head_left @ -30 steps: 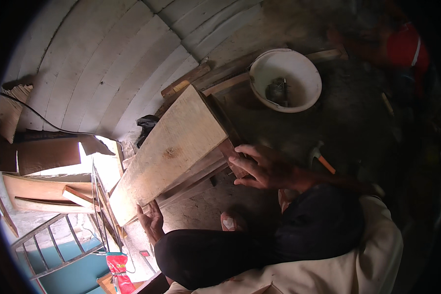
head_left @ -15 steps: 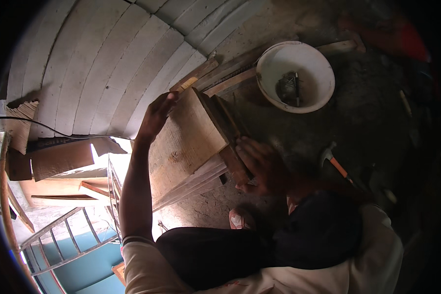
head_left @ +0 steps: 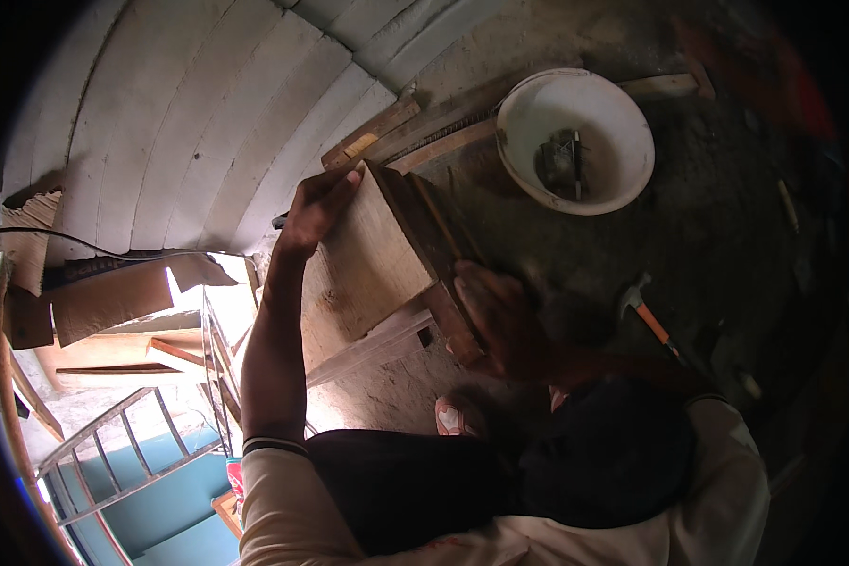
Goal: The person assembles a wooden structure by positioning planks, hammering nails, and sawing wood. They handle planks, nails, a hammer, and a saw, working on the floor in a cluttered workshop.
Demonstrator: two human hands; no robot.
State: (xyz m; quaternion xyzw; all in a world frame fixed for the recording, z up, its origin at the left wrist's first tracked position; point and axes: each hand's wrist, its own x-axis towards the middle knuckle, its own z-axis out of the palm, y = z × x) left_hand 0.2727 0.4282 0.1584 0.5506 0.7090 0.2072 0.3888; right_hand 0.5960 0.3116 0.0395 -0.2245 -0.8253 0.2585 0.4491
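Note:
A pale wide wooden board [head_left: 373,269] lies slanting in front of me, on top of other lumber. My left hand [head_left: 321,215] grips its far left edge, the thumb on the top face near the corner and the other fingers mostly hidden. Along the board's right end runs a darker piece of wood [head_left: 451,319]. My right hand [head_left: 500,316] is closed over that darker piece, fingers bent across its outer side; shadow hides part of the grip.
Beyond the board stands a white bucket [head_left: 640,177] with a pen-like stick and dark bits inside. A hammer [head_left: 653,323] with an orange handle lies on the dark floor at right. Planks [head_left: 208,123] cover the far left; a metal ladder-like frame [head_left: 113,462] stands lower left.
My left hand has gone from lying along the board's edge to clasping it with the thumb on top. The right hand stays at the darker wood, and the whole view has shifted slightly.

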